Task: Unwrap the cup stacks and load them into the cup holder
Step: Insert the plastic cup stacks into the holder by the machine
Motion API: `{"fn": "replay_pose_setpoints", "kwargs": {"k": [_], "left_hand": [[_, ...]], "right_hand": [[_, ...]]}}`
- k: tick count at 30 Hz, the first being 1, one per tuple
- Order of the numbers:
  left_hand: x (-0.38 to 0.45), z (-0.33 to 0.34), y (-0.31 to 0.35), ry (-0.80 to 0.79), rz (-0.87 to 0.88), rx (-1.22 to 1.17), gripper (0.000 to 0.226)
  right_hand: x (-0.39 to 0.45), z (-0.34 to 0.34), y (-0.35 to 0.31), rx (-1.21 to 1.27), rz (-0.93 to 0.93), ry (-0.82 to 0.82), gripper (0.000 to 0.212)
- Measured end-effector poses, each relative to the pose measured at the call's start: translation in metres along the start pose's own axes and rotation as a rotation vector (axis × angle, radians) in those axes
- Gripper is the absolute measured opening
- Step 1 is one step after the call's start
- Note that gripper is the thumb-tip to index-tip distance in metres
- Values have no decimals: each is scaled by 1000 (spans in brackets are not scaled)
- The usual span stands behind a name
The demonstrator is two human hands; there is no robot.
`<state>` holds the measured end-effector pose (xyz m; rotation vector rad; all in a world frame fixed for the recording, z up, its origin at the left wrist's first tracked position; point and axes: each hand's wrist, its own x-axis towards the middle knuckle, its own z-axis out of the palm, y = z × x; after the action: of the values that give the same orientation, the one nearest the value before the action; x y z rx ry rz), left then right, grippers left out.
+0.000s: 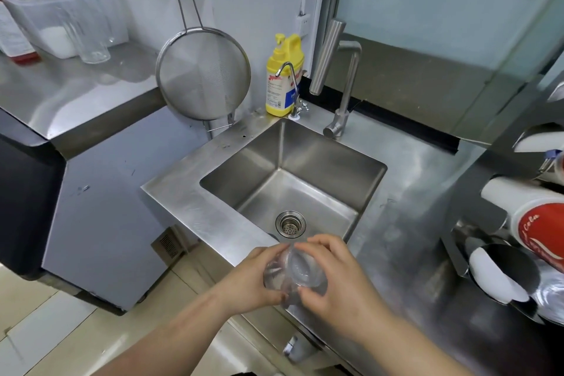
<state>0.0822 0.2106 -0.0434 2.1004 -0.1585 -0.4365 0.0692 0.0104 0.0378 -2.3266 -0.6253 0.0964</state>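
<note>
A stack of clear plastic cups [294, 276], seemingly in its transparent wrap, is held in both hands above the near edge of the steel counter [412, 201], just in front of the sink [305, 168]. The left hand [247, 279] is closed around the stack's left side, fingers curled over it and thumb beneath. The right hand [331, 278] is partly closed at the end that faces the camera, its fingertips [305, 293] pinching at the rim or the film there; which of the two cannot be told.

The step in hand is judged to be the unwrapping: nothing from this stack has yet been loaded. The next move is judged to call for a firm hold by the left hand while the film is pulled off that end without the cups being crushed.

The stack's long axis is seen nearly end-on, with one circular end turned up toward the camera; whether that end is mouth or base cannot be told. The cup holder [503, 278], already carrying paper cups [531, 217], stands at the counter's right edge, well apart from the hands.
</note>
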Motion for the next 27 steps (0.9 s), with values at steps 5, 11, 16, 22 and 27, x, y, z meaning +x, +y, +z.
{"fn": "replay_pose_setpoints", "kwargs": {"k": [5, 11, 16, 22, 27], "left_hand": [[3, 2, 23, 18, 84, 87, 92], [31, -9, 95, 91, 269, 125, 90], [60, -24, 189, 134, 471, 165, 91], [85, -43, 311, 156, 724, 213, 87], [85, -40, 383, 144, 857, 274, 94]], "right_hand": [[-20, -19, -2, 74, 23, 145, 63], [-22, -91, -18, -3, 8, 296, 56], [-25, -171, -41, -113, -31, 483, 54], [-31, -265, -74, -259, -145, 742, 56], [-59, -312, -81, -283, -144, 909, 53]]}}
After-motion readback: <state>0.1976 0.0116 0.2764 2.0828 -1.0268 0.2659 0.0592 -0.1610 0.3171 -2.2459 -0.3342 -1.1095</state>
